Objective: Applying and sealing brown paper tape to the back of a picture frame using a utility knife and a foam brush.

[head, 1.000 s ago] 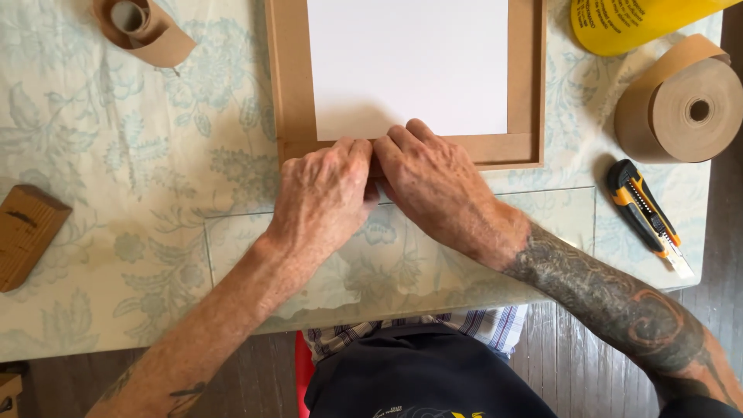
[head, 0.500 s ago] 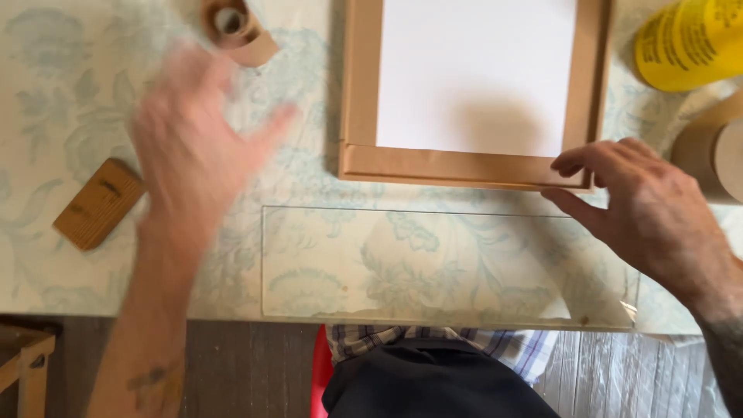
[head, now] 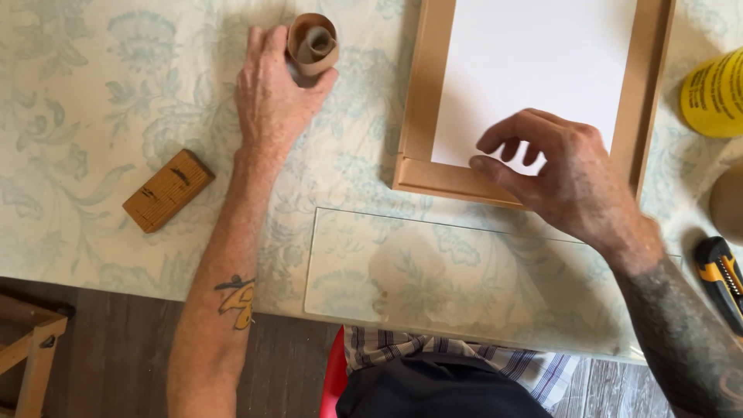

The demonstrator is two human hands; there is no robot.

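The left hand [head: 275, 93], which a second ago pressed on the frame [head: 422, 116] beside the right, has swung away to the left of the frame and now closes around a small roll of brown paper tape [head: 313, 44]. The right hand [head: 561, 174] has lifted off, fingers loosely curled and holding nothing, above the frame's lower edge. The glass sheet [head: 464, 282] below the frame overhangs the surface [head: 93, 101]; open room lies left of it.
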